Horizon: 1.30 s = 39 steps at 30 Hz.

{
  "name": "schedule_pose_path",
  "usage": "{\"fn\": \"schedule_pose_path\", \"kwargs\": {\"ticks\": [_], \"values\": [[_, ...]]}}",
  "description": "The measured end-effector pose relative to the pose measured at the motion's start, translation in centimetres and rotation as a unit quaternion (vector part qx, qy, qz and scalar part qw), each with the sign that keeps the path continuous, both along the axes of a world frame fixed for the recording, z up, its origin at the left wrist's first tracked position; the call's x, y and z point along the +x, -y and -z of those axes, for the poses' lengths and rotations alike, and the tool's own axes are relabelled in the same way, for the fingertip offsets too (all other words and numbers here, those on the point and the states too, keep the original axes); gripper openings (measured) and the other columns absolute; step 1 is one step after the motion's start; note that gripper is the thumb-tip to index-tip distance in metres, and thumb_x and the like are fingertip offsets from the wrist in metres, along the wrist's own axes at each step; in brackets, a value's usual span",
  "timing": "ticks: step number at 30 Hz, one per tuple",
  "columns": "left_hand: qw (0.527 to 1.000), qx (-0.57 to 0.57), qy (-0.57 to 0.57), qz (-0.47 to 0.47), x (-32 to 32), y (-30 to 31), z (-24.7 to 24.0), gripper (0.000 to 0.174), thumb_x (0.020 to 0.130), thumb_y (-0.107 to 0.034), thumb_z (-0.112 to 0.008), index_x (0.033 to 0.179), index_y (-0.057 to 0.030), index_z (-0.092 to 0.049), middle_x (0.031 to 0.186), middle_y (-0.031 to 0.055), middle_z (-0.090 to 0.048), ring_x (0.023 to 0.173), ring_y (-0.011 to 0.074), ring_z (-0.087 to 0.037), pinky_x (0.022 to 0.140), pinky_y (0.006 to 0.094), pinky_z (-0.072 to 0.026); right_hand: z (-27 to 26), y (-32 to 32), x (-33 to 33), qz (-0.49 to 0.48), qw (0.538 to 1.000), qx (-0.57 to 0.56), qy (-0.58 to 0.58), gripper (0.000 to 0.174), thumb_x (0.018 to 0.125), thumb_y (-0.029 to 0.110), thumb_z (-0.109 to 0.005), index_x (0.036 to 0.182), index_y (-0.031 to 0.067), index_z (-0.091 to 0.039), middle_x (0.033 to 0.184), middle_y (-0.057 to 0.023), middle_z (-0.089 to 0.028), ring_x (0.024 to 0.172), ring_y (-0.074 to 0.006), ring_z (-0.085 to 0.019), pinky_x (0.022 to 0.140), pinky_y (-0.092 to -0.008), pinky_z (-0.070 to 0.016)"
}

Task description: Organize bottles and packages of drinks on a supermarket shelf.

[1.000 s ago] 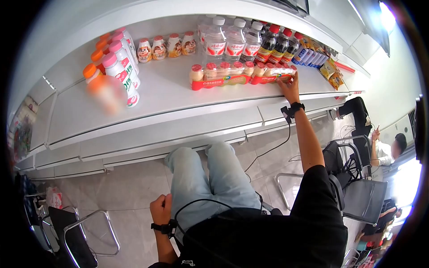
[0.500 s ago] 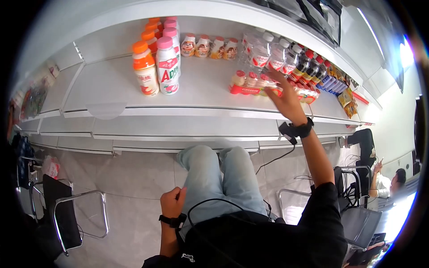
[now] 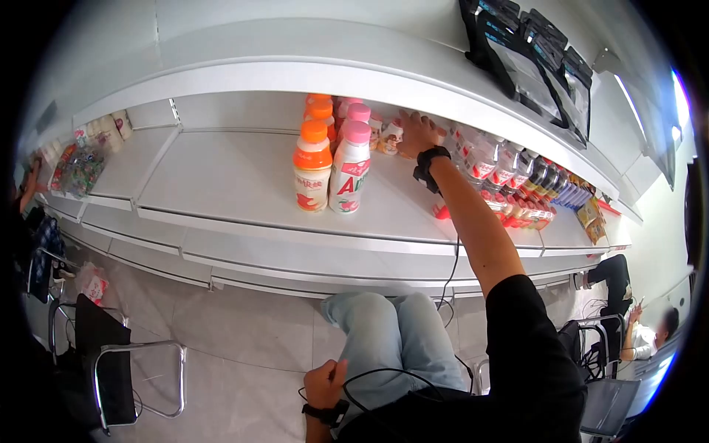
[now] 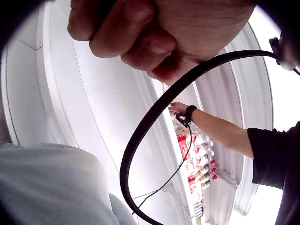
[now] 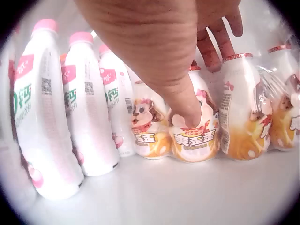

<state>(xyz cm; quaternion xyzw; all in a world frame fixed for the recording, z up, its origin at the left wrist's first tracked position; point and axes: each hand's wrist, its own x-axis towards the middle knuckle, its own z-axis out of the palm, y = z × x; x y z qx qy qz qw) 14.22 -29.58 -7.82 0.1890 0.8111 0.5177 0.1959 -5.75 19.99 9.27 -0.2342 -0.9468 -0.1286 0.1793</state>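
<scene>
My right hand (image 3: 419, 134) reaches to the back of the shelf (image 3: 244, 177). Seen from the right wrist, that hand (image 5: 157, 49) has its thumb against the front of a small white-and-orange bottle (image 5: 194, 140). Its other fingers are spread behind, above the row, beside a red foil cap (image 5: 238, 56). Clear film wraps these small bottles. Left of them are pink-capped white bottles (image 5: 89, 112). My left hand (image 3: 325, 382) hangs near my thigh and holds nothing; the left wrist view shows its fingers (image 4: 140, 47) loosely curled.
Orange-capped bottles (image 3: 312, 177) stand beside the pink-capped ones (image 3: 350, 173). Clear bottles (image 3: 484, 159) and dark-drink bottles are to the right. Black bags (image 3: 517, 66) lie above. A cable (image 3: 452, 273) hangs from my right wrist. A chair (image 3: 107, 362) stands lower left.
My right hand has left the red-capped pack at the shelf's front, moving left and back to the small bottles. The head view has shifted left. My left hand stays low near my leg.
</scene>
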Motion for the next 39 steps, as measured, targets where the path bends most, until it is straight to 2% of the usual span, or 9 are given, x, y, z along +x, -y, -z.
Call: {"fn": "schedule_pose_path", "kwargs": {"ticks": [3, 6, 12, 18, 26, 29, 31, 33, 39], "values": [[1.0, -0.004, 0.017, -0.014, -0.4, 0.0, -0.3, 0.04, 0.09, -0.028, -0.066, 0.064, -0.0007, -0.051, 0.051, 0.0136, -0.044, 0.044, 0.0275, -0.039, 0.046, 0.0372, -0.0323, 0.2, -0.5, -0.8, -0.001, 1.0, 0.007, 0.02, 0.072, 0.07, 0.029, -0.078, 0.131, 0.0101, -0.045, 0.123, -0.0168, -0.056, 0.115, -0.0363, -0.055, 0.094, -0.0488, -0.045], [0.999, 0.0, 0.038, -0.022, -0.6, 0.1, 0.4, 0.04, 0.09, -0.027, -0.066, 0.064, -0.0004, -0.051, 0.05, 0.0133, -0.044, 0.043, 0.0259, -0.037, 0.045, 0.0367, -0.0319, 0.3, -1.7, -1.3, 0.014, 0.989, -0.142, 0.046, 0.066, 0.07, 0.031, -0.08, 0.126, 0.0127, -0.049, 0.114, -0.0109, -0.06, 0.11, -0.0324, -0.059, 0.09, -0.0483, -0.0465], [0.998, 0.031, 0.041, -0.033, -0.5, 0.4, 1.2, 0.039, 0.09, -0.025, -0.066, 0.064, 0.0001, -0.052, 0.049, 0.0123, -0.043, 0.043, 0.0214, -0.037, 0.045, 0.0354, -0.0315, -0.7, 0.1, 0.3, -0.01, 0.997, -0.01, 0.078, 0.069, 0.069, 0.033, -0.08, 0.128, 0.019, -0.049, 0.111, -0.0105, -0.063, 0.104, -0.0319, -0.062, 0.085, -0.0465, -0.0495], [0.997, 0.051, 0.045, -0.039, -0.3, 0.2, 0.1, 0.04, 0.091, -0.025, -0.066, 0.064, 0.001, -0.05, 0.049, 0.0113, -0.04, 0.045, 0.0187, -0.032, 0.045, 0.0347, -0.03, -2.6, 2.1, 1.5, -0.023, 0.997, -0.067, 0.033, 0.062, 0.07, 0.04, -0.077, 0.123, 0.0178, -0.053, 0.108, -0.0101, -0.066, 0.101, -0.0316, -0.064, 0.08, -0.0456, -0.0516], [0.998, 0.053, 0.023, -0.033, 0.2, 0.2, -0.2, 0.041, 0.091, -0.027, -0.064, 0.065, 0.0011, -0.05, 0.05, 0.0136, -0.042, 0.045, 0.0214, -0.032, 0.046, 0.036, -0.0298, -8.8, 2.9, 4.3, -0.046, 0.988, -0.149, 0.018, 0.061, 0.064, 0.048, -0.081, 0.095, 0.0023, -0.056, 0.093, -0.0127, -0.063, 0.087, -0.024, -0.062, 0.081, -0.0343, -0.0471], [0.999, 0.048, 0.01, -0.016, 0.6, 0.1, -0.4, 0.041, 0.091, -0.027, -0.064, 0.065, 0.0008, -0.049, 0.051, 0.0145, -0.041, 0.046, 0.0239, -0.031, 0.046, 0.037, -0.0293, -9.0, 1.3, 5.4, -0.093, 0.975, -0.2, 0.017, 0.065, 0.064, 0.046, -0.083, 0.101, -0.001, -0.057, 0.097, -0.0129, -0.062, 0.09, -0.0227, -0.059, 0.084, -0.033, -0.0455], [0.999, 0.049, -0.002, -0.01, 0.9, -0.1, -0.6, 0.041, 0.092, -0.027, -0.064, 0.065, 0.0008, -0.049, 0.051, 0.0147, -0.041, 0.046, 0.0244, -0.031, 0.046, 0.0372, -0.0292, -10.4, 3.0, 7.4, -0.075, 0.974, -0.212, 0.032, 0.076, 0.066, 0.046, -0.081, 0.124, 0.0013, -0.06, 0.124, -0.0165, -0.063, 0.116, -0.0278, -0.06, 0.099, -0.0343, -0.0442], [0.999, 0.053, -0.001, 0.001, 1.1, -0.1, 0.0, 0.041, 0.092, -0.026, -0.064, 0.065, 0.0008, -0.048, 0.051, 0.013, -0.039, 0.046, 0.022, -0.03, 0.046, 0.0362, -0.0285, -11.0, 4.2, 9.1, -0.091, 0.974, -0.206, 0.026, 0.079, 0.068, 0.048, -0.079, 0.129, 0.002, -0.056, 0.126, -0.0161, -0.062, 0.119, -0.0284, -0.058, 0.1, -0.0343, -0.0431], [0.998, 0.047, -0.023, 0.018, 1.5, -0.2, -0.6, 0.042, 0.093, -0.022, -0.063, 0.063, 0.0022, -0.046, 0.05, 0.0068, -0.04, 0.048, 0.0111, -0.034, 0.046, 0.0317, -0.0284, -13.1, 7.7, 17.0, -0.093, 0.979, -0.151, 0.102, 0.073, 0.072, 0.05, -0.077, 0.123, 0.0026, -0.054, 0.112, -0.0177, -0.066, 0.101, -0.0317, -0.065, 0.085, -0.0385, -0.0493]]}}
